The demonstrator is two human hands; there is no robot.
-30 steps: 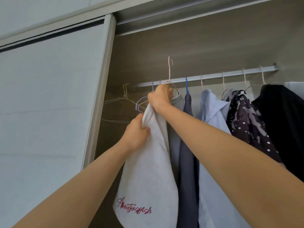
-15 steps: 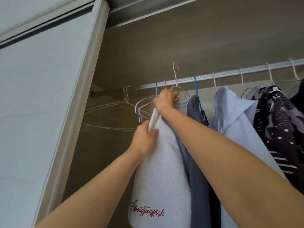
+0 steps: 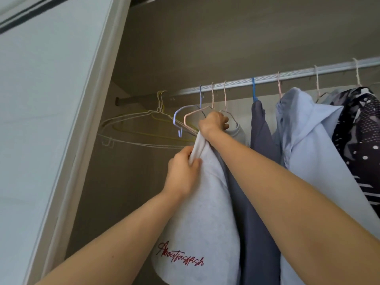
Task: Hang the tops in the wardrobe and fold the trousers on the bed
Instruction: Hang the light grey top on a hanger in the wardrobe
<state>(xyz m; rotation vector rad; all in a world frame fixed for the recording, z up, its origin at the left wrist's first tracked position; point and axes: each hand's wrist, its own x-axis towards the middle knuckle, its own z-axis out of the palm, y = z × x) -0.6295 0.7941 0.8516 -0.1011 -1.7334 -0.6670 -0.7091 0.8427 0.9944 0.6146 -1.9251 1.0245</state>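
Wardrobe, upper rail. Pale grey knit top with red script lettering [image 3: 205,212] hangs at the ribbed silver wardrobe rail [image 3: 287,76] on a thin pink wire hanger [image 3: 225,95]; the hook looks to be over the rail, though whether it bears the full weight I cannot tell.

Right hand [image 3: 213,123]: grip curled tight at the hanger's neck and the top's collar. Left hand [image 3: 183,171]: grip pinching a bunched fold of the top's near shoulder, just below the right hand.

Progress, as judged: to the right a slate-blue garment [image 3: 261,136], a light blue collared shirt [image 3: 304,130] and a dark spotted patterned garment [image 3: 359,130] already hang. The grey top is at its last step: shoulder to be straightened, both hands to let go. Trousers and bed out of view; that half cannot be assessed.

Room: left of the top, an empty lilac hanger [image 3: 178,116] and an empty pale pink hanger [image 3: 191,118] sit close against the right hand, white and yellow wire hangers [image 3: 144,122] beyond them. White sliding door edge [image 3: 98,120] bounds the left. A narrow gap separates the top's collar from the slate-blue garment; lower down the cloths touch. Easiest way out looks to be back and down, towards the person
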